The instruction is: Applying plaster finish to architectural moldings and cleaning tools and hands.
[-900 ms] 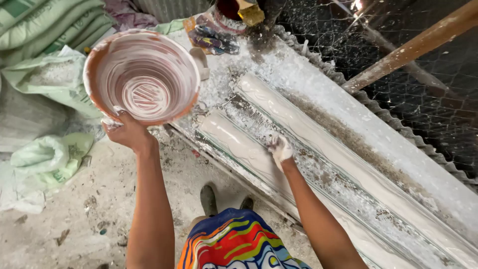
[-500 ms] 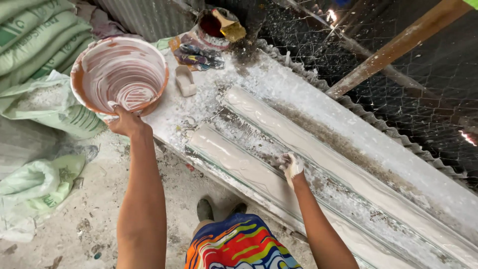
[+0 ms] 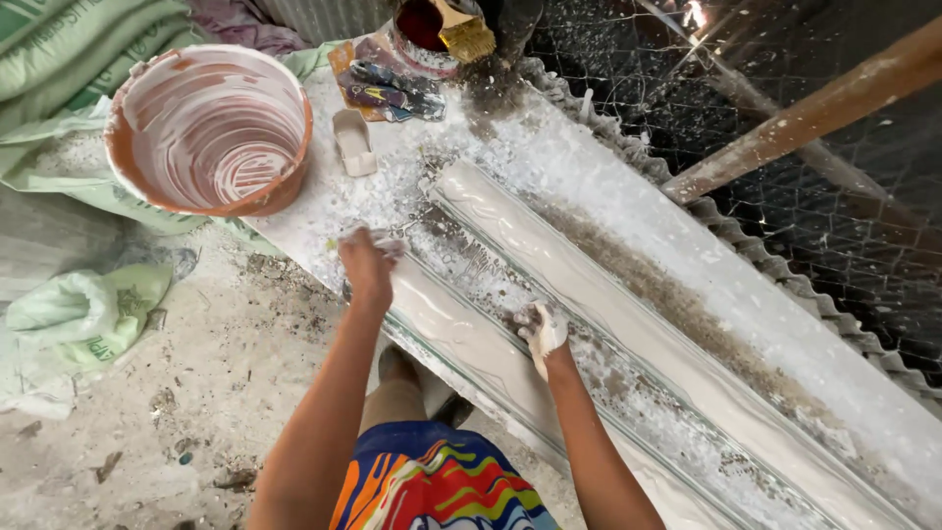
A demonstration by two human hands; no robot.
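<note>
Two long moulds filled with wet white plaster [image 3: 510, 236] lie side by side on a white-splattered work board [image 3: 628, 186]. My left hand [image 3: 368, 257] rests at the near end of the closer mould [image 3: 461, 334], fingers curled down on its plaster-covered end. My right hand [image 3: 540, 329], coated in white plaster, presses flat on the same mould further along. An orange bucket [image 3: 211, 128] smeared white inside sits on the board's left end, away from both hands.
A small white scraper [image 3: 353, 142], dirty gloves [image 3: 392, 88] and a tin of red paint with a brush [image 3: 442, 25] sit at the board's far end. Green sacks [image 3: 69, 59] lie left. Wire mesh [image 3: 785, 59] and a wooden pole [image 3: 814, 108] stand behind. Dusty floor [image 3: 147, 412] below.
My left hand has set the bucket down on the board's left end and moved right to the near mould's end. My right hand stays on the mould.
</note>
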